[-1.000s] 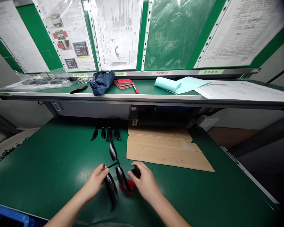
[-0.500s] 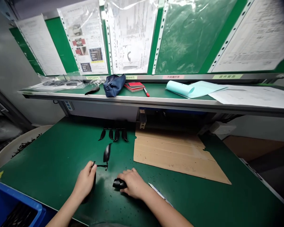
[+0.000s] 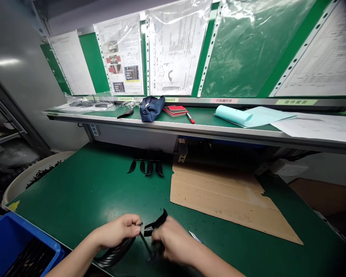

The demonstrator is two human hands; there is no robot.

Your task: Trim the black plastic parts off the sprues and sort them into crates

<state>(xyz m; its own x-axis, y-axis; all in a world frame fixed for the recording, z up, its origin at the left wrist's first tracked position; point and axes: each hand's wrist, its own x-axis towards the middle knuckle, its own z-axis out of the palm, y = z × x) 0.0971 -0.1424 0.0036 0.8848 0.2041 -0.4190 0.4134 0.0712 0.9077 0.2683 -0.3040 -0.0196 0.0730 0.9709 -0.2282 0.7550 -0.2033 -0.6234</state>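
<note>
My left hand (image 3: 119, 231) is closed, pinching the end of a thin black plastic runner (image 3: 145, 243). Beneath that hand, a set of glossy, curved black pieces (image 3: 115, 254) fans out; whether they are gripped or hang from the runner cannot be told. My right hand (image 3: 174, 240), smeared by motion, is closed around dark parts at the runner's other end. A curved black plastic piece (image 3: 155, 224) with a pointed tip shows between the hands, against my right fingers. Behind my right wrist lies a slim, pale pointed tool (image 3: 195, 236), partly covered.
Several black pieces on runners (image 3: 146, 168) lie at the back of the green table (image 3: 83, 200). A cardboard sheet (image 3: 219, 204) covers the right part. A blue bin (image 3: 25, 231) with black parts stands front left, a round tub (image 3: 14, 188) behind it. A shelf (image 3: 202, 130) crosses above.
Both hands have come together. The runner in my left hand has moved toward my right hand, which now grips at its far end. The camera view has shifted left.
</note>
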